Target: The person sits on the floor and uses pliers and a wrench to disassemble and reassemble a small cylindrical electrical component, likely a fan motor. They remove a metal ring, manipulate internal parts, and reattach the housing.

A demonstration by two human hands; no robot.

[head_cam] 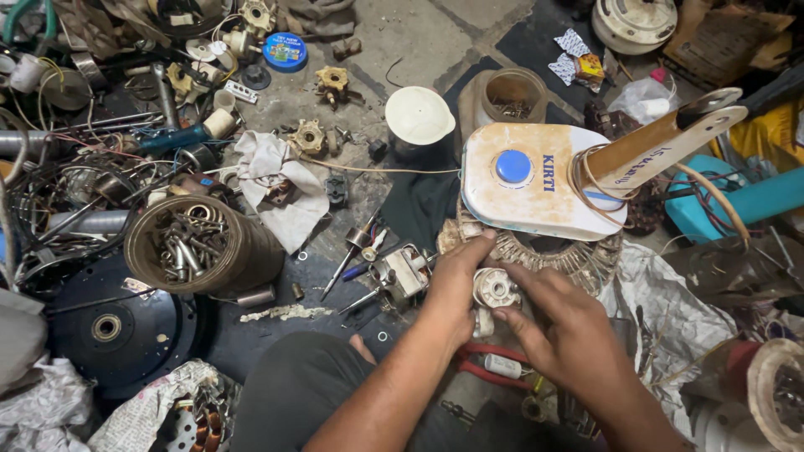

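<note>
**Seating the small round fitting at the motor end**

The fingers of both hands close on a small whitish round fitting (pixel 495 289) with a central bore, just below centre frame. The left hand (pixel 459 280) grips it from the left side, thumb and fingers pinched against its edge. The right hand (pixel 559 322) grips it from the lower right, fingertips pressed on its rim. Neither hand is released.

The fitting sits directly against the lower face of a wound motor core (pixel 578 255), whose copper-brown windings show just above the hands. A cream housing with a blue knob (pixel 536 180) rests on top of that core, and a tan bracket arm (pixel 662 146) extends toward the upper right.

Judged from the grip, the step in hand is aligning or working the fitting at the motor's centre. The next move calls for a steady two-handed hold and square alignment with the bore.

Around the work, on the floor (pixel 419 42): screwdrivers (pixel 347 264) left of the hands, a round tin of bolts (pixel 188 243) at centre left, red-handled pliers (pixel 486 368) below the hands, a white cap (pixel 419 115) at upper centre.
</note>
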